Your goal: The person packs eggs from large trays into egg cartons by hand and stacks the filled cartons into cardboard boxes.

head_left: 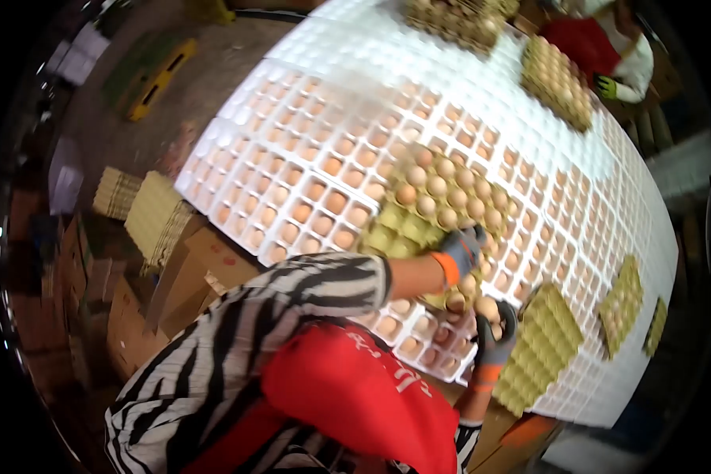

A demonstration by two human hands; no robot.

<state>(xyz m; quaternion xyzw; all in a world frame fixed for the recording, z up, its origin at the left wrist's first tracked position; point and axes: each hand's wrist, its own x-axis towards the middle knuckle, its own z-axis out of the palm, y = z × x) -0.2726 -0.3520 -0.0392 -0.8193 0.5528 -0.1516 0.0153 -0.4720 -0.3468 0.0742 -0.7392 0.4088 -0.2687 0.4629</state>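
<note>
My right hand (496,324), in a grey glove with an orange cuff, is closed around a brown egg (487,308) at the near side of a yellow-green egg tray (399,233). Over the same tray is my left hand (462,251), gloved alike, its fingers curled down beside the eggs; what they hold, if anything, is hidden. Brown eggs (448,183) fill the far part of this tray, while its left cups are bare. Beneath it spread white plastic egg trays (324,178) with eggs in many pockets.
Stacked trays of eggs (557,83) stand at the far right, near a co-worker's gloved hand (606,87). Yellow-green trays (541,347) lie at my right, more (628,304) beyond. Cardboard boxes (201,272) and stacked trays (156,217) are at the left edge.
</note>
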